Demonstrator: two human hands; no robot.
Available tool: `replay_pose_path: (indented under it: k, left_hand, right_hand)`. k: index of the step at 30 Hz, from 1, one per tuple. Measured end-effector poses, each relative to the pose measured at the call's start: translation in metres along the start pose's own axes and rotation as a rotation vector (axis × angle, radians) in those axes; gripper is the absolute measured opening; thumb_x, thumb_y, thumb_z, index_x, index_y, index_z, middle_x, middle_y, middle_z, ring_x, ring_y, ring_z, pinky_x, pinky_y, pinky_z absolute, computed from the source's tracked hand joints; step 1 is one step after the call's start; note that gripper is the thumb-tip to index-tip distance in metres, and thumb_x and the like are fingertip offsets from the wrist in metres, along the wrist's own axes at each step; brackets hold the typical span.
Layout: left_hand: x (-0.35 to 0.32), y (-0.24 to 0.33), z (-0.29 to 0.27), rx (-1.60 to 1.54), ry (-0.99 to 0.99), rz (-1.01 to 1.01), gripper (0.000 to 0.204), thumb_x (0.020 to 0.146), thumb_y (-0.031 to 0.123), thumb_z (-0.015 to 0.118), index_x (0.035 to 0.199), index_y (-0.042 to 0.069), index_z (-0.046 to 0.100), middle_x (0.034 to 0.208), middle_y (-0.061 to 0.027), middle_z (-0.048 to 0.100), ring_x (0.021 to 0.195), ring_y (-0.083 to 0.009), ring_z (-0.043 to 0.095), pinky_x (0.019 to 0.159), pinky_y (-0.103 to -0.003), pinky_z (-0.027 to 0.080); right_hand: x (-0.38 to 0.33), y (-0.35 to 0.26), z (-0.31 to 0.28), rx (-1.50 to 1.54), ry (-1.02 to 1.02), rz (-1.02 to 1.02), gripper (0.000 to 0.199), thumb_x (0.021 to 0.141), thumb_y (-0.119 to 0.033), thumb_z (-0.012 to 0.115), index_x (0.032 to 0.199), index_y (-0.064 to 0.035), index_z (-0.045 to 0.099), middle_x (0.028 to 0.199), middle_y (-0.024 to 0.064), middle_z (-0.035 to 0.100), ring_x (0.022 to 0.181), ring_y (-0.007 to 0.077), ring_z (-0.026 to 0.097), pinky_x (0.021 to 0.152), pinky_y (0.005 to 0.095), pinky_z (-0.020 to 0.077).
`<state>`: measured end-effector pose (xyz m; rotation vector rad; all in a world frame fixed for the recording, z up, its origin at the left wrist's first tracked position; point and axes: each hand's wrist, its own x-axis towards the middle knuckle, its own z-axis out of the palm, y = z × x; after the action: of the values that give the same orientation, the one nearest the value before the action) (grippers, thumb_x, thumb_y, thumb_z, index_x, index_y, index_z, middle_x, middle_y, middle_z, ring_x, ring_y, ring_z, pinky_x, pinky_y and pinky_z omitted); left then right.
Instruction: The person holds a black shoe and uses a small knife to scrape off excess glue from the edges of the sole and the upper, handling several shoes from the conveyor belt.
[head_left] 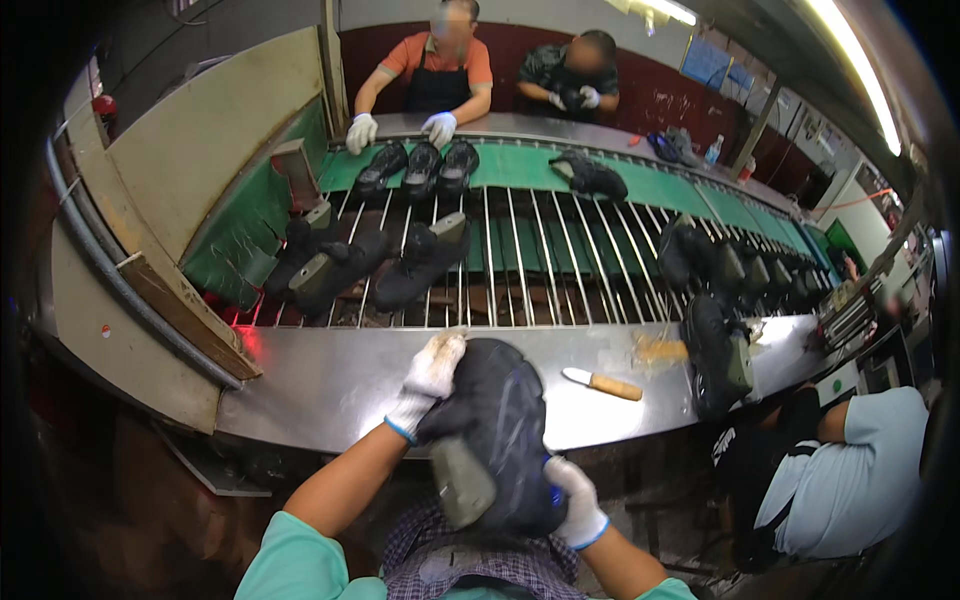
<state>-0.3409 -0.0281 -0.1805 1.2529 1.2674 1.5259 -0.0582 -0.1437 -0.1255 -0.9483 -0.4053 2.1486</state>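
A black shoe upper (505, 420) mounted on a grey-green last sits between my two gloved hands, close to my chest. My left hand (430, 378) grips its far end near the steel counter (330, 375). At the shoe's near right side, my right hand (577, 503) holds it from below. A small wooden-handled knife (603, 383) lies on the counter just right of the shoe.
A wire-rod conveyor (530, 265) carries several black shoes on lasts (415, 262). More black shoes (420, 168) lie on the green belt beyond. Two people stand across the line, one with white-gloved hands (440, 127). Another person (850, 480) works at my right beside a black shoe (715, 355).
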Motion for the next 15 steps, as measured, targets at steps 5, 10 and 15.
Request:
replay_pose_path:
  k: [5,10,15]
  left_hand:
    - [-0.035,-0.002,-0.065,0.236,0.145,-0.273,0.042,0.105,0.018,0.064,0.141,-0.004,0.062,0.136,-0.019,0.069,0.125,-0.0259,0.066,0.11,-0.038,0.051]
    - [-0.04,0.031,-0.123,0.253,0.314,-0.07,0.038,0.102,0.011,0.068,0.138,-0.003,0.064,0.127,-0.0143,0.071,0.114,-0.0207,0.067,0.102,-0.036,0.055]
    - [0.007,0.081,-0.173,0.584,0.366,0.205,0.04,0.099,0.013,0.069,0.136,-0.003,0.064,0.126,-0.0184,0.07,0.116,-0.0273,0.071,0.102,-0.038,0.057]
  right_hand:
    - [0.061,-0.148,0.02,-0.132,-0.029,-0.465,0.038,0.103,-0.034,0.065,0.128,-0.0056,0.067,0.124,0.0119,0.073,0.11,0.0281,0.073,0.1,0.0447,0.0595]
    - [0.153,-0.321,-0.077,-0.448,0.277,-0.616,0.048,0.095,-0.038,0.074,0.127,-0.0025,0.07,0.125,0.0172,0.075,0.112,0.029,0.074,0.097,0.0429,0.0587]
    - [0.215,-0.262,-0.023,-1.848,0.718,-1.223,0.06,0.093,-0.031,0.075,0.144,-0.0044,0.06,0.141,0.0225,0.062,0.126,0.0414,0.064,0.113,0.048,0.0491]
